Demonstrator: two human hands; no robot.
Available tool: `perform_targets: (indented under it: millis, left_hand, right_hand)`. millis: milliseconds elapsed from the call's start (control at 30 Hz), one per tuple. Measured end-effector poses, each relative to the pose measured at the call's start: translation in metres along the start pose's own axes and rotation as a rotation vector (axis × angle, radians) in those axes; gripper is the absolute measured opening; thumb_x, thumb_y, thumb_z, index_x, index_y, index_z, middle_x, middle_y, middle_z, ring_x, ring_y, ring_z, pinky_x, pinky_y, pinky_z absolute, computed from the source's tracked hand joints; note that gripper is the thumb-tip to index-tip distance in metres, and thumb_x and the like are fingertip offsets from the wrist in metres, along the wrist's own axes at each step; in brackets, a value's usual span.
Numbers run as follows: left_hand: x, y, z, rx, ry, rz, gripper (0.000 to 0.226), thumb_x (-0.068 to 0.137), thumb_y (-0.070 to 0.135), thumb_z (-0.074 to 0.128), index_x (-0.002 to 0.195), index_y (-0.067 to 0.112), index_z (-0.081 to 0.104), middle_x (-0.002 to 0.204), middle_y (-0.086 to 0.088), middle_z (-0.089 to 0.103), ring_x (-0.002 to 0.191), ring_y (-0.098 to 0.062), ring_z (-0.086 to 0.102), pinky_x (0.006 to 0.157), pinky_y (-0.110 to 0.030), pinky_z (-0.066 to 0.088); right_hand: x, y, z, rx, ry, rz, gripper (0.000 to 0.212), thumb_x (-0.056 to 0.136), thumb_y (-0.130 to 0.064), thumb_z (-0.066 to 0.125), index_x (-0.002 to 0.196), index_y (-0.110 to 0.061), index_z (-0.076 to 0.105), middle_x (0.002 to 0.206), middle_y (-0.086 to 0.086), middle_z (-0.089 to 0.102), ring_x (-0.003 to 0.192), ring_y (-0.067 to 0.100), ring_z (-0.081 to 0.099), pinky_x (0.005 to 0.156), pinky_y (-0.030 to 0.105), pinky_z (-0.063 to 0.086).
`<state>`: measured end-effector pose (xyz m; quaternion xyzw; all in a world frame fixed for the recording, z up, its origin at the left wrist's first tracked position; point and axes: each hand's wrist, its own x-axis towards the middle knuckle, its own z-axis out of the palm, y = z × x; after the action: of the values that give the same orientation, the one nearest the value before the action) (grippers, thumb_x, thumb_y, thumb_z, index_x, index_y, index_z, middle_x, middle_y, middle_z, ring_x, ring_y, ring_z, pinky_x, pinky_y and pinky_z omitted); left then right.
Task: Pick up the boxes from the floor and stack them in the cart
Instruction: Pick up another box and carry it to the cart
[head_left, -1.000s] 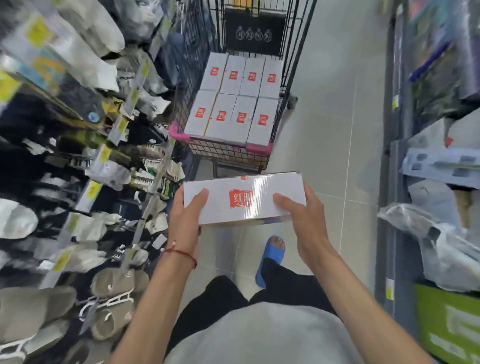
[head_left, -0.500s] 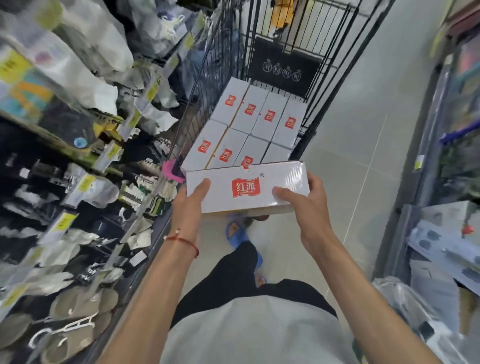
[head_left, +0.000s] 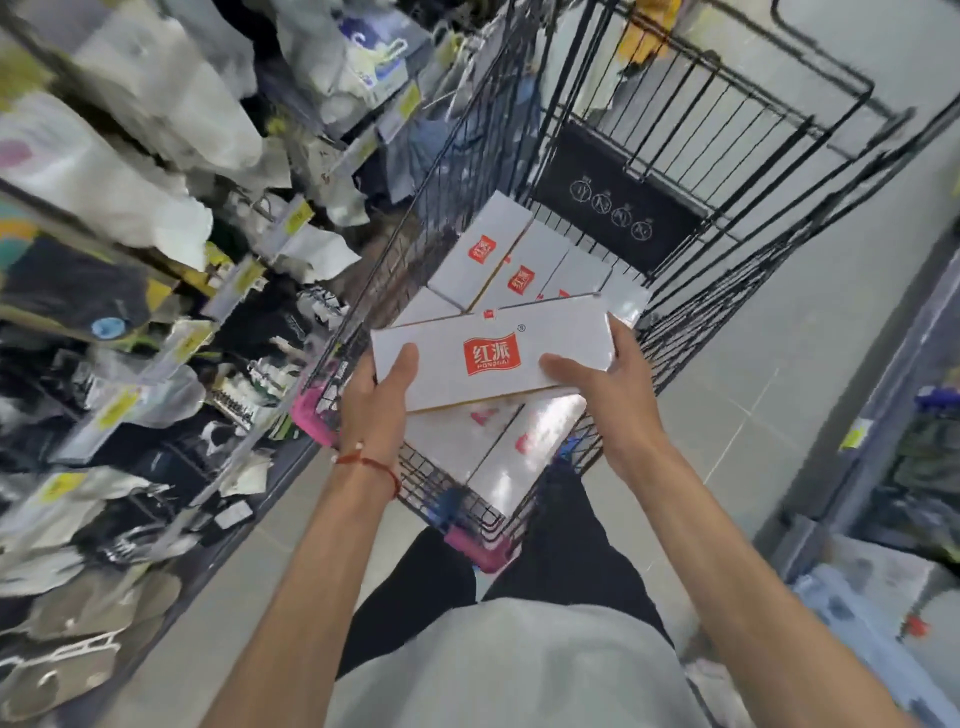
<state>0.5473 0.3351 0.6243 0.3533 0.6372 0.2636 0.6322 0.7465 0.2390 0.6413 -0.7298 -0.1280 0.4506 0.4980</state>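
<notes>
White rectangular cardboard box with red square logo: held level above the near end of the cart, just over the boxes already loaded, long side running left to right, slightly tilted.

Left hand: grips the box's left end, thumb lying on the top face, fingers underneath and hidden.

Right hand: grips the box's right end, thumb on top, fingers wrapped round the far corner.

Black wire shopping cart: stands directly ahead on the grey tiled floor; pink plastic bumper on a near corner; black placard on the far wall.

Matching white boxes: laid flat side by side on the cart bottom, logos up, some covered by the held box.

Red string bracelet: on the left wrist.

Store shelving with packaged goods and yellow price tags: beside the cart on the left, blurred.
</notes>
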Motion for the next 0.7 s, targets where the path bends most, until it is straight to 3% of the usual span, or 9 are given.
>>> perform_targets:
  millis: [133, 233, 300, 333, 433, 533, 700]
  left_hand:
    - [0.03, 0.007, 0.039, 0.058, 0.106, -0.039, 0.058, 0.078, 0.059, 0.069, 0.128, 0.03, 0.063, 0.123, -0.001, 0.07, 0.109, -0.023, 0.068, 0.098, -0.052, 0.053]
    - [0.045, 0.01, 0.071, -0.042, 0.185, -0.093, 0.052, 0.089, 0.044, 0.068, 0.136, 0.023, 0.057, 0.123, -0.001, 0.069, 0.101, -0.015, 0.071, 0.091, -0.044, 0.058]
    - [0.057, 0.013, 0.091, -0.116, 0.236, -0.117, 0.041, 0.096, 0.027, 0.064, 0.135, 0.017, 0.055, 0.111, 0.005, 0.071, 0.089, -0.003, 0.072, 0.082, -0.029, 0.06]
    - [0.063, 0.014, 0.099, -0.132, 0.237, -0.132, 0.042, 0.097, 0.023, 0.064, 0.137, 0.016, 0.053, 0.111, 0.005, 0.071, 0.091, -0.002, 0.071, 0.084, -0.028, 0.059]
    - [0.082, 0.019, 0.118, -0.131, 0.201, -0.174, 0.053, 0.093, 0.016, 0.068, 0.142, 0.02, 0.048, 0.118, 0.004, 0.071, 0.107, -0.013, 0.067, 0.098, -0.041, 0.053]
    - [0.104, 0.025, 0.132, -0.079, 0.212, -0.181, 0.059, 0.089, -0.001, 0.068, 0.141, 0.017, 0.047, 0.113, 0.006, 0.069, 0.103, -0.008, 0.065, 0.097, -0.029, 0.051]
    - [0.139, 0.033, 0.147, -0.063, 0.266, -0.212, 0.061, 0.089, 0.0, 0.068, 0.143, 0.018, 0.044, 0.121, 0.002, 0.065, 0.11, -0.014, 0.061, 0.094, -0.025, 0.049]
  right_hand:
    - [0.075, -0.022, -0.012, -0.076, -0.148, 0.002, 0.071, 0.079, -0.012, 0.086, 0.141, -0.029, 0.055, 0.131, -0.009, 0.068, 0.117, 0.003, 0.064, 0.083, 0.015, 0.049]
    - [0.123, -0.04, -0.02, -0.141, -0.255, 0.006, 0.066, 0.081, -0.003, 0.083, 0.137, -0.027, 0.058, 0.124, -0.011, 0.073, 0.109, -0.005, 0.067, 0.078, 0.008, 0.052]
    - [0.156, -0.047, -0.024, -0.179, -0.316, -0.001, 0.066, 0.081, -0.003, 0.083, 0.137, -0.028, 0.058, 0.125, -0.008, 0.073, 0.116, 0.006, 0.067, 0.086, 0.017, 0.055]
    - [0.172, -0.05, -0.025, -0.188, -0.346, 0.004, 0.066, 0.081, -0.002, 0.083, 0.138, -0.027, 0.058, 0.125, -0.007, 0.073, 0.118, 0.01, 0.067, 0.087, 0.02, 0.056]
    - [0.215, -0.06, -0.023, -0.224, -0.393, 0.022, 0.065, 0.082, 0.004, 0.08, 0.139, -0.021, 0.058, 0.123, -0.003, 0.073, 0.111, 0.009, 0.07, 0.075, 0.016, 0.057]
    - [0.255, -0.065, -0.018, -0.28, -0.413, 0.029, 0.068, 0.08, -0.001, 0.084, 0.139, -0.019, 0.055, 0.124, -0.003, 0.071, 0.11, 0.006, 0.068, 0.075, 0.014, 0.056]
    - [0.307, -0.074, 0.004, -0.383, -0.451, 0.01, 0.073, 0.081, -0.007, 0.086, 0.14, -0.023, 0.045, 0.132, -0.007, 0.057, 0.119, 0.005, 0.057, 0.081, 0.016, 0.054]
